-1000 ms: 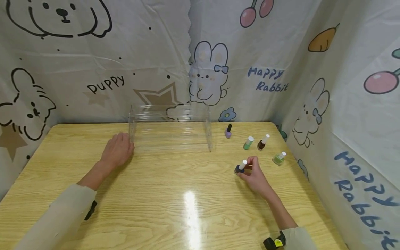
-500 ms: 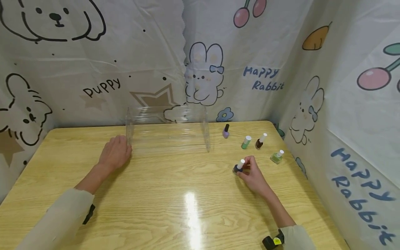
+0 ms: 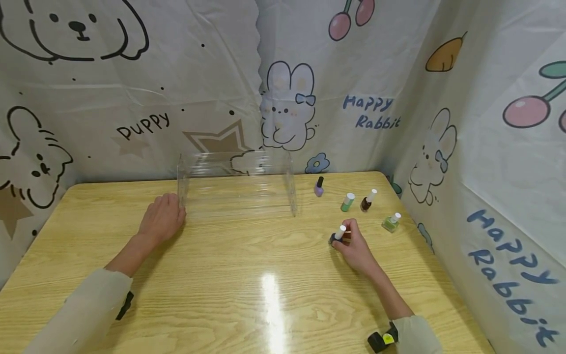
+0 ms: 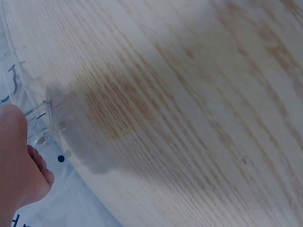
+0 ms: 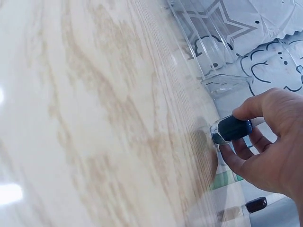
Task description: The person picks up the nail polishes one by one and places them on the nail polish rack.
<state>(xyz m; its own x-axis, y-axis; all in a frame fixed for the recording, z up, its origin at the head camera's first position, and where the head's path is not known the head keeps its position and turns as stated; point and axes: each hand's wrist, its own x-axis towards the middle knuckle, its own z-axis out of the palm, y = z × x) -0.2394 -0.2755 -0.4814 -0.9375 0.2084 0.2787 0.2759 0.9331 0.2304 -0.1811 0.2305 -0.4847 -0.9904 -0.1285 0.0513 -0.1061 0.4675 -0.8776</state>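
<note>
My right hand (image 3: 357, 248) pinches a small dark blue nail polish bottle (image 3: 335, 238) with a white cap, thumb on one side and fingertips on the other. In the right wrist view the dark glass of this nail polish bottle (image 5: 234, 128) shows between the fingers, low over the wood. At the left, my left hand (image 3: 162, 216) holds the near left end of a clear plastic tiered rack (image 3: 239, 196). The left wrist view shows curled fingers (image 4: 41, 168) beside the rack's clear end (image 4: 40, 120); part of the grip is hidden.
Right of the rack stand a purple nail polish bottle (image 3: 319, 188) with a black cap, a green one (image 3: 347, 203), a dark brown one (image 3: 365, 203) and a light green one (image 3: 391, 224), these three white-capped. Printed cloth (image 3: 221, 88) hangs behind the wooden table (image 3: 212, 295).
The head view has shifted slightly. Both hands keep nearly the same places, the right on the dark blue nail polish bottle, the left at the rack's end.
</note>
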